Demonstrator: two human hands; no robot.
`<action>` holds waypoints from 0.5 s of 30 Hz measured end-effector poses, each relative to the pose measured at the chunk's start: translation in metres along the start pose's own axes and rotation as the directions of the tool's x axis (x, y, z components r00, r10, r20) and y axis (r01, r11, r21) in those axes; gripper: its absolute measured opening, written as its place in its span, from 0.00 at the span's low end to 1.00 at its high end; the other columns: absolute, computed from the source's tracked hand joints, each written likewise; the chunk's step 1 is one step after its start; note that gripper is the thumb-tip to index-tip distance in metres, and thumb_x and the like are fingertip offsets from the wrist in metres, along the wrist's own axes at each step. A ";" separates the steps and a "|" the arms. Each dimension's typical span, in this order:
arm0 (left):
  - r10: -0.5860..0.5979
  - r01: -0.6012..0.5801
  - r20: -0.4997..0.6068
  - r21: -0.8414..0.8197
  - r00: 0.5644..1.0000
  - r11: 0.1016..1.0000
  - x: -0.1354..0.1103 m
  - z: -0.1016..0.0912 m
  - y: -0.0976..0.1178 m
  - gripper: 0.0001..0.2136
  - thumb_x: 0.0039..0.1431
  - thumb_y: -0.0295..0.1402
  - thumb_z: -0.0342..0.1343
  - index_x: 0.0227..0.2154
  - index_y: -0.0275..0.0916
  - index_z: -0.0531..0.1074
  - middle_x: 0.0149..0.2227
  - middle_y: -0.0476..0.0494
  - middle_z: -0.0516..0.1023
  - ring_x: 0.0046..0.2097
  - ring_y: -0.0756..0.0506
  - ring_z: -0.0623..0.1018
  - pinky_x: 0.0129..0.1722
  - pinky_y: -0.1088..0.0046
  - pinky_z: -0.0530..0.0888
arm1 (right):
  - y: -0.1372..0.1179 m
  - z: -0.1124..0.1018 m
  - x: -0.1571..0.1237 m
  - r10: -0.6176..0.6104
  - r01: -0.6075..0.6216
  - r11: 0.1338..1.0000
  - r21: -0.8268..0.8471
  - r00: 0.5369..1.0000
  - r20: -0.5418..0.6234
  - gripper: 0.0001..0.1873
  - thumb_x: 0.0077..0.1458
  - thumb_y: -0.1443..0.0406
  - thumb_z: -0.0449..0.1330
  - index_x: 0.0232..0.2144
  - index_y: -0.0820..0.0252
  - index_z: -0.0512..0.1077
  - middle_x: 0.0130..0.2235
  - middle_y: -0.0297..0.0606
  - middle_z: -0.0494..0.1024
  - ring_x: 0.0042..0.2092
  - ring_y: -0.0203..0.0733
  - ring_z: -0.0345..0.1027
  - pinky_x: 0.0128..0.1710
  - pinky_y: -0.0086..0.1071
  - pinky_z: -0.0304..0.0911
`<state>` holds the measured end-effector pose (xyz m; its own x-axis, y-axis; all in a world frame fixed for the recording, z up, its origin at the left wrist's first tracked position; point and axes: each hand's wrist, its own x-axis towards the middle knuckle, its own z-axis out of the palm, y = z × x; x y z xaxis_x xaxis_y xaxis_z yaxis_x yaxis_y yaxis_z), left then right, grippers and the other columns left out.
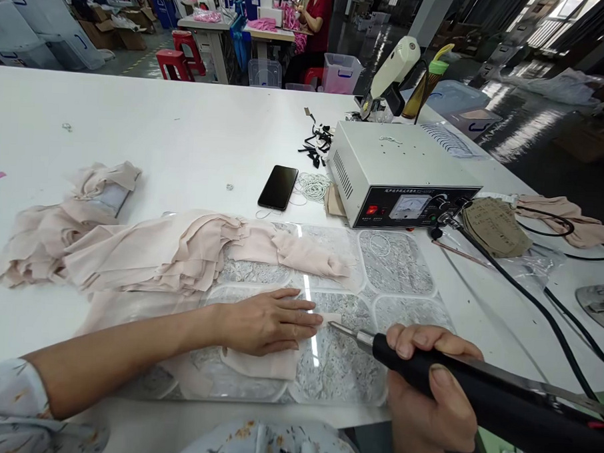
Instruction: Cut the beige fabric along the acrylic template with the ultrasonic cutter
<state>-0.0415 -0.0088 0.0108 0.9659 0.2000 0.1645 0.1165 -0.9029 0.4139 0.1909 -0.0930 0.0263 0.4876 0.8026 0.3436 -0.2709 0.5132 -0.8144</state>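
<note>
My left hand (pixel 268 320) lies flat, fingers stretched out, pressing a pale pink fabric piece (pixel 263 364) onto a clear glass plate (pixel 408 311). A small fabric tab (pixel 329 318) sticks out past my fingertips. My right hand (pixel 429 392) is wrapped round a black hand-held cutting tool (pixel 475 394). The tool's metal tip (pixel 342 330) touches the table just beside the tab.
A heap of pink fabric pieces (pixel 145 250) lies left and behind. A grey control box (pixel 399 174), a phone (pixel 278 187), a coil of white cord (pixel 314 185) and black scraps (pixel 318 144) stand behind. Black cables (pixel 529 296) run right. A person sits far back.
</note>
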 end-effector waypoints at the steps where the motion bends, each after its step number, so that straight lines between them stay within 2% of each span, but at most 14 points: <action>1: -0.001 0.001 -0.016 0.005 1.000 1.000 0.000 -0.003 0.001 0.17 0.70 0.33 0.43 0.58 0.37 0.65 0.61 0.41 0.64 0.64 0.42 0.62 0.65 0.59 0.57 | 0.000 0.000 0.000 -0.011 0.011 1.000 0.000 1.000 -0.023 0.06 0.46 0.69 0.58 0.31 0.59 0.67 0.29 0.31 0.67 0.25 0.33 0.62 0.26 0.35 0.63; 3: -0.020 0.022 -0.069 0.027 0.997 0.999 -0.001 -0.010 0.004 0.16 0.71 0.32 0.42 0.56 0.34 0.66 0.61 0.38 0.65 0.63 0.42 0.64 0.63 0.59 0.60 | 0.000 0.000 0.001 -0.022 0.022 1.000 -0.004 0.998 -0.051 0.07 0.45 0.69 0.58 0.31 0.58 0.68 0.29 0.31 0.67 0.25 0.33 0.62 0.26 0.35 0.63; 5: -0.051 0.060 -0.150 0.052 0.987 0.997 -0.003 -0.013 0.008 0.15 0.70 0.31 0.42 0.54 0.33 0.68 0.57 0.36 0.70 0.60 0.42 0.68 0.60 0.60 0.65 | 0.001 0.000 0.000 -0.019 0.018 1.000 -0.015 0.998 -0.059 0.07 0.45 0.69 0.57 0.32 0.58 0.68 0.29 0.31 0.67 0.26 0.33 0.62 0.27 0.35 0.63; 8: -0.124 0.151 -0.244 0.097 0.962 0.984 -0.011 -0.011 0.019 0.13 0.70 0.29 0.43 0.50 0.33 0.70 0.47 0.36 0.77 0.48 0.44 0.75 0.48 0.65 0.74 | 0.005 0.001 -0.002 -0.018 0.016 0.999 -0.034 0.998 -0.057 0.08 0.46 0.69 0.57 0.33 0.58 0.68 0.30 0.31 0.68 0.27 0.34 0.63 0.29 0.37 0.64; 11: -0.202 0.247 -0.268 0.146 0.942 0.958 -0.019 -0.003 0.032 0.13 0.69 0.30 0.43 0.47 0.32 0.71 0.38 0.38 0.76 0.37 0.46 0.75 0.37 0.70 0.74 | 0.005 -0.001 -0.003 -0.030 0.028 0.998 -0.054 0.999 -0.043 0.07 0.46 0.69 0.58 0.32 0.57 0.68 0.30 0.31 0.68 0.27 0.35 0.63 0.30 0.38 0.64; 15: -0.262 0.312 -0.262 0.174 0.929 0.934 -0.024 0.008 0.042 0.13 0.69 0.32 0.43 0.45 0.33 0.71 0.35 0.40 0.74 0.34 0.47 0.72 0.35 0.71 0.73 | 0.001 -0.007 -0.003 -0.038 0.036 0.996 -0.080 0.999 -0.026 0.07 0.47 0.69 0.58 0.32 0.57 0.68 0.30 0.31 0.68 0.27 0.35 0.63 0.29 0.39 0.65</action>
<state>-0.0579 -0.0549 0.0173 0.8061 0.5217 0.2794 0.4505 -0.8471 0.2820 0.1953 -0.0972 0.0215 0.5189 0.7745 0.3619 -0.1864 0.5156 -0.8363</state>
